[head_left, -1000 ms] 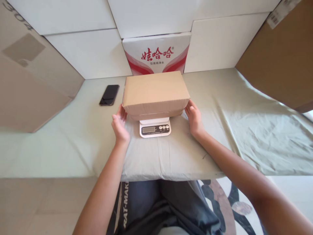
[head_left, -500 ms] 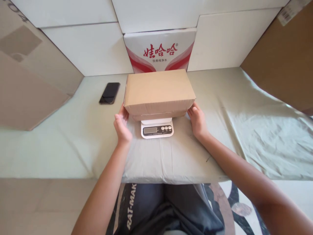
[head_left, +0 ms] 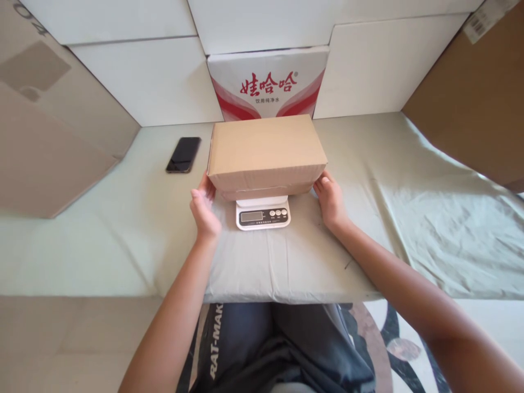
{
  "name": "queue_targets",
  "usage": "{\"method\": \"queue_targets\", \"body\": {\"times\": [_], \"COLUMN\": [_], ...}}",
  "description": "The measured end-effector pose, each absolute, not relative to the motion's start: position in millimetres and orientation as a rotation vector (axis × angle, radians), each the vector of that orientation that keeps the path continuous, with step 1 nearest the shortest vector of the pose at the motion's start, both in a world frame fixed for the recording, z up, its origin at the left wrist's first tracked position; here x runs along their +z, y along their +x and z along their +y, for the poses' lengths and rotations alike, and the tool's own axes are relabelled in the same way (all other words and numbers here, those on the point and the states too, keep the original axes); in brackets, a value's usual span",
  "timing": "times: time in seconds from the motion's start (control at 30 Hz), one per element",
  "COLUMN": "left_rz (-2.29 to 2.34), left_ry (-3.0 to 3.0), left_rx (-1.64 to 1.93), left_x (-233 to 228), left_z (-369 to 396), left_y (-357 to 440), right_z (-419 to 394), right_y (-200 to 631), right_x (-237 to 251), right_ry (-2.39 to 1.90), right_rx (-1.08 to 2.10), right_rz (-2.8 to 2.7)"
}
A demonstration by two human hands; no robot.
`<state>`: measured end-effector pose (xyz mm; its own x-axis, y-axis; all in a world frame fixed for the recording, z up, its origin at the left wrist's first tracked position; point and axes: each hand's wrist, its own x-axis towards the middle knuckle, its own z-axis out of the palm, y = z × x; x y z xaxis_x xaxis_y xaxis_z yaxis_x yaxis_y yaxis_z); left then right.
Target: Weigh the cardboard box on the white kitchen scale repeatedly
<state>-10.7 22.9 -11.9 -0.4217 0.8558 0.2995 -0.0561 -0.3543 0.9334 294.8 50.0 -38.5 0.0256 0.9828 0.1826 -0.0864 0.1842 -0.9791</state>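
A brown cardboard box (head_left: 268, 147) sits over a white digital kitchen scale (head_left: 262, 219), hiding most of the weighing platform. The scale's display and round buttons face me, and I can make out no digits on the display. My left hand (head_left: 204, 210) grips the lower left side of the box, its fingertips partly hidden behind the corner. On the opposite side my right hand (head_left: 329, 202) holds the lower right corner, fingers bent against the cardboard. Whether the box rests fully on the scale cannot be seen.
A black smartphone (head_left: 184, 155) lies left of the box on the pale green cloth (head_left: 135, 229). Behind stands a white carton with red lettering (head_left: 268, 82). Large cardboard cartons flank the surface at left (head_left: 61, 136) and right (head_left: 470, 103).
The view has shifted very slightly. Both hands and the box keep the same places on the scale; nothing else has visibly moved.
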Motion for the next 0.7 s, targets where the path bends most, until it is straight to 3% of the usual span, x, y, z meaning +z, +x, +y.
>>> {"method": "queue_targets", "body": {"times": [0.7], "left_rz": [1.261], "left_ry": [1.139], "left_rx": [1.844], "left_x": [-12.6], "left_z": [17.1], "left_y": [-12.7], "right_z": [48.5], "right_y": [291.8], "right_x": [-32.2], "right_ry": [-0.982], "right_rx": [1.081], "right_rz": [-1.214]}}
